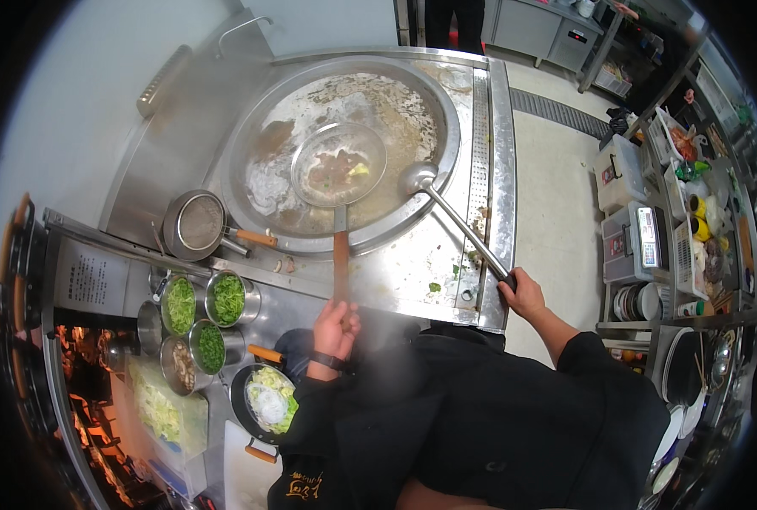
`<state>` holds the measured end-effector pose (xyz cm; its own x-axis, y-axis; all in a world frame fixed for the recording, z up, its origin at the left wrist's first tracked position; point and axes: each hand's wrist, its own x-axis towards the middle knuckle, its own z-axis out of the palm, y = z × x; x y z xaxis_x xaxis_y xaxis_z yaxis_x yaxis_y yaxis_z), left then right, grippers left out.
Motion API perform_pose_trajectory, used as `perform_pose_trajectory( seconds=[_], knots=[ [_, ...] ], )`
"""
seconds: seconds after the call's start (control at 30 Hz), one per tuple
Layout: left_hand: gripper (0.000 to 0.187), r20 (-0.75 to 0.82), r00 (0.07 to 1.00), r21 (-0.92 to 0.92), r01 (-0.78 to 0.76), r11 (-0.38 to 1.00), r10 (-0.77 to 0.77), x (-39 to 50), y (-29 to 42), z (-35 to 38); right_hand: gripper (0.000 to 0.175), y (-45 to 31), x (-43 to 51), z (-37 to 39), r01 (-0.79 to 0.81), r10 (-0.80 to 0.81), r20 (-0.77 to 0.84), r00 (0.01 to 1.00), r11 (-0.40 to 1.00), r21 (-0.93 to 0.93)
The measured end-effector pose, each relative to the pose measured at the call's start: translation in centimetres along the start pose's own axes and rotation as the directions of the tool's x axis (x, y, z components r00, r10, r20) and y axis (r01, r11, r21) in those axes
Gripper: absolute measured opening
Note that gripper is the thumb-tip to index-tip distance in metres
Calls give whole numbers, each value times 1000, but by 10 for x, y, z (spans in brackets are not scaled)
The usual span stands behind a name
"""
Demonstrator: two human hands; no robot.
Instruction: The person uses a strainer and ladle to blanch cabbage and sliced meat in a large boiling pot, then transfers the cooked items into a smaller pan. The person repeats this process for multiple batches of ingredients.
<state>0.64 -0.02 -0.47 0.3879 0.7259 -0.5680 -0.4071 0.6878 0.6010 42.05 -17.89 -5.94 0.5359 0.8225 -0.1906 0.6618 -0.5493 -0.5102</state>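
My left hand (336, 329) grips the wooden handle (341, 261) of a round wire-mesh strainer (339, 127). The strainer's basket lies in the cloudy, foam-streaked liquid (372, 95) of a very large round wok (235, 191). Reddish-brown pieces (337, 169) and a pale yellow-green bit sit in the mesh. In my right hand (522, 293) is the dark grip of a long metal ladle (458, 220). Its bowl (418, 178) rests over the wok's right rim. Steam blurs part of the view near my left wrist.
Left of the wok, a pot with a strainer (201, 220) stands on the stove. Metal cups of chopped greens (211, 348) and a two-handled pan of cabbage and white noodles (269, 403) stand near my left arm. Shelves (678, 319) line the right. A person's legs (439, 25) are behind the stove.
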Motion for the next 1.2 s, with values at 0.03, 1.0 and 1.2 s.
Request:
perform_pose_trajectory(
  seconds=[0.03,1.0,1.2],
  knots=[
    [21,-4,1000,0,-1,1000,1,0,0,0,41,0,0,0,1,-1,-1,1000,1000,0],
    [14,25,1000,50,-13,999,12,15,1,-5,37,-1,-1,-3,-7,8,-22,1000,1000,26],
    [18,23,1000,13,7,1000,-8,16,2,-5,37,-2,0,-1,8,-6,-52,999,1000,28]
  ],
)
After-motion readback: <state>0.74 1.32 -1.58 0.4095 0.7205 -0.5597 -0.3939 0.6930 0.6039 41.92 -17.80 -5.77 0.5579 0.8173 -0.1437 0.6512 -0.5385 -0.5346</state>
